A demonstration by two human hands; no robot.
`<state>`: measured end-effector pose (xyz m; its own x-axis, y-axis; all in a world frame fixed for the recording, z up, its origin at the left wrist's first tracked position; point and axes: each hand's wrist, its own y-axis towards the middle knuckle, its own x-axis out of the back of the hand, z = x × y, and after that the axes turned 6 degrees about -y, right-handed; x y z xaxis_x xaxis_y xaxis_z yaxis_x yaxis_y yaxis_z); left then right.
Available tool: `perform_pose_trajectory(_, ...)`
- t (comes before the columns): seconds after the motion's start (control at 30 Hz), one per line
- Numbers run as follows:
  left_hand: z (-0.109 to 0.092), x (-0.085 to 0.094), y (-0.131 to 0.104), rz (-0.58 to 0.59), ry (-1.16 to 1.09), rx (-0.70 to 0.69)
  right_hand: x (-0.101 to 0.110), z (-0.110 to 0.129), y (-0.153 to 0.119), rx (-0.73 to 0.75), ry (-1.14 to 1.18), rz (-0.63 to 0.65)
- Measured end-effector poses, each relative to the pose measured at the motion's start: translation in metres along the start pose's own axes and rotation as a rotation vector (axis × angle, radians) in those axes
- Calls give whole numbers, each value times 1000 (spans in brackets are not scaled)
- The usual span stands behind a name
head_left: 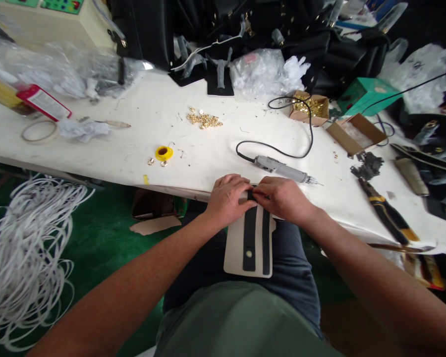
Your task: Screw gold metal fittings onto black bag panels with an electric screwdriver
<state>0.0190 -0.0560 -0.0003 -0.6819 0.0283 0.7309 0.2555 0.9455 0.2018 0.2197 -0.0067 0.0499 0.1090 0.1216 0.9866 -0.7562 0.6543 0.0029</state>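
A beige panel (234, 248) with two dark straps lies over my lap, its top end at the table edge. The wider strap (250, 233) carries a round, light-coloured stud (249, 254) near its lower end. My left hand (230, 197) is closed on the panel's top end, with its thumb pressed on the wider strap. Close beside it, my right hand (280, 197) is closed, its fingertips pinching at the top of that strap. The fingers hide the exact spot they grip. A grey electric screwdriver (280, 168) lies on the table just beyond my right hand.
Gold metal fittings (204, 120) lie loose on the white table, near a yellow ring-shaped roll (164, 153). Pliers (388, 210), a small box of gold pieces (309, 108) and black bags (223, 29) lie around. A black cable (275, 144) trails from the screwdriver. White cord (29, 248) heaps at left.
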Motion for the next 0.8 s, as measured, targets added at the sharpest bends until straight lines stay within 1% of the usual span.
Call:
perform_pose_trajectory(0.23,0,-1,0,0,8,6,4,5,5,0,-157,33)
perform_pose_trajectory(0.33,0,-2,-1,-6,0,0,5,5,5,-17,-129,50)
perform_pose_trajectory(0.47,-2,-2,-4,-27,-15,-15,3,4,1,-41,-55,26)
perform_pose_trajectory(0.57,-3,-2,-6,-36,-25,-22,2,3,-1,-4,-78,22)
perform_pose_trajectory(0.7,-4,-3,-6,-30,-30,-16,8,3,3,72,-140,78)
perform_pose_trajectory(0.8,-3,-3,-6,-33,-32,-13,15,5,9,64,-164,133)
